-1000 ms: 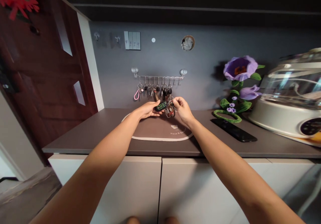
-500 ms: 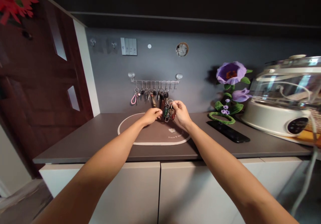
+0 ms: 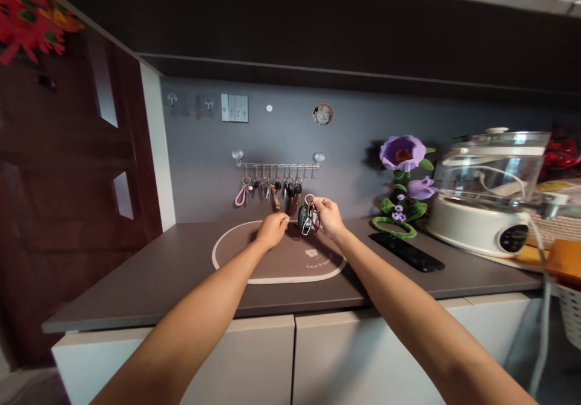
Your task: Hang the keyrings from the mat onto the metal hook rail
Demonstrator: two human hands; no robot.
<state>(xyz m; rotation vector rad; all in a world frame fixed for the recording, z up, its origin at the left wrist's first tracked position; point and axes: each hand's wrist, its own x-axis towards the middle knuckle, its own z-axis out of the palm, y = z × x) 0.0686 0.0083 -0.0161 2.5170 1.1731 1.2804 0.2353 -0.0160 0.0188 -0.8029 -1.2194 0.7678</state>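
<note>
My right hand (image 3: pixel 328 216) pinches the metal ring of a bunch of keys (image 3: pixel 307 219), held up over the brown mat (image 3: pixel 276 260). A dark key fob and a metal clip hang from the ring. Just left of the bunch, my left hand (image 3: pixel 272 230) is closed with its fingers curled in, apart from the keys; what it holds, if anything, is hidden. Behind both hands, a clear hook rack (image 3: pixel 278 166) on the grey wall carries several keys, one with a pink strap (image 3: pixel 240 195). A few hooks at its right end bear nothing.
To the right on the counter stand a purple flower ornament (image 3: pixel 403 154), a black phone (image 3: pixel 408 252) and a white appliance (image 3: pixel 476 217) with a clear top. A dark shelf (image 3: pixel 318 48) overhangs the counter. A dark red door (image 3: pixel 82 211) is at the left.
My left hand has drawn slightly away from the key bunch, which stays in my right hand. The camera view has tilted up, so the scene sits lower.
</note>
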